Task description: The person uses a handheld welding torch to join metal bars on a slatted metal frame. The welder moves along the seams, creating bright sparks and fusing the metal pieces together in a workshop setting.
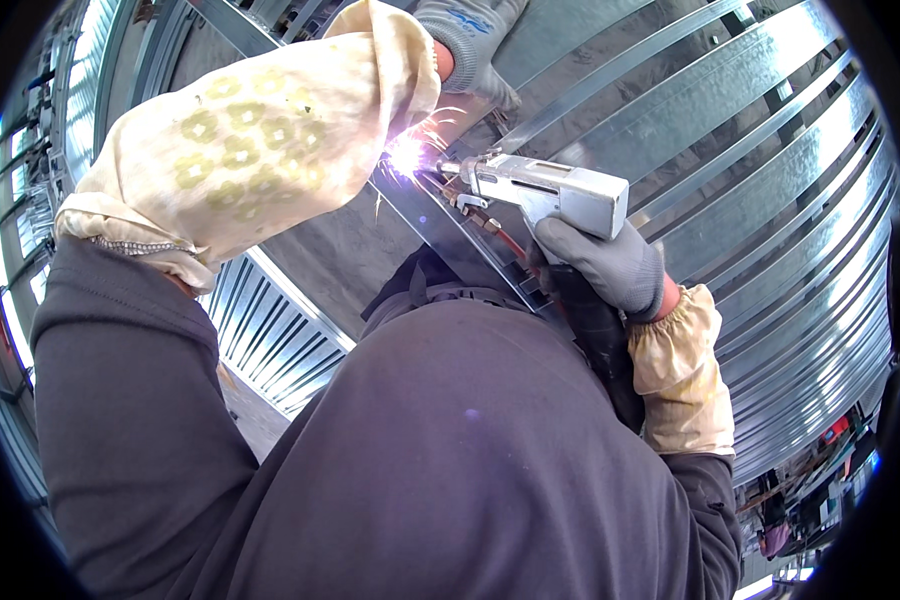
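My right hand point(610, 262), in a grey glove, is closed around the grip of a silver welding gun point(570, 190) in the middle right. The gun's nozzle points left, where a bright white-violet glare point(405, 155) throws sparks at a steel bar point(470, 245). Beneath the nozzle runs a thin wire-feed tube point(497, 230). My left hand point(473, 42), also grey-gloved, is at the top edge, beyond the glare. Its thumb stretches out apart over the metalwork; the other fingers are partly cut off. A cream protective sleeve point(240, 140) covers my left forearm.
Long galvanised steel strips point(710, 120) fill the right side in rows. A slatted metal panel point(275, 330) lies at the lower left. From the gun a thick black hose point(605, 350) runs down beside my body. Assorted items point(810, 500) sit at the far lower right.
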A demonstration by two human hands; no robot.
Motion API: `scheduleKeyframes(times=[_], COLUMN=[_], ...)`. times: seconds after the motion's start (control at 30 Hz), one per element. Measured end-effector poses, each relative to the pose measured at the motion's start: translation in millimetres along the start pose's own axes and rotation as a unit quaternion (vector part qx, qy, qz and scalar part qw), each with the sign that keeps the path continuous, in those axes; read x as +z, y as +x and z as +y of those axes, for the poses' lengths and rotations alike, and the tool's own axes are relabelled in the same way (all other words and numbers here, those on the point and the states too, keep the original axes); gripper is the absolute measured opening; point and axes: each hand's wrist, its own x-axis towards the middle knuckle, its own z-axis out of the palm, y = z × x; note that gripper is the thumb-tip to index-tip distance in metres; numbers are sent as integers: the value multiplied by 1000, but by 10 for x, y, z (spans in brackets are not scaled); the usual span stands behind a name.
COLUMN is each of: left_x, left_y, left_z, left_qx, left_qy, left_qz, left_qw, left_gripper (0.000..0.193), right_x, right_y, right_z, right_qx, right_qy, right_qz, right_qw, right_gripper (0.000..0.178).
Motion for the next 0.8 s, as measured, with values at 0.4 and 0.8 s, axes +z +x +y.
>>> scheduleKeyframes(times=[0.4, 0.8], left_x=[-30, 129], left_y=[-49, -154], left_z=[-31, -371], left_qx=[-2, -22], left_qy=[3, -171], left_qz=[6, 168], left_qw=[1000, 971], left_gripper=[118, 92], right_x=[6, 19], right_y=[-103, -153], right_z=[-3, 17], right_qx=[9, 12], right_qy=[16, -4], right_qz=[-4, 22], right_qw=[1000, 1000], right_gripper=[43, 27])
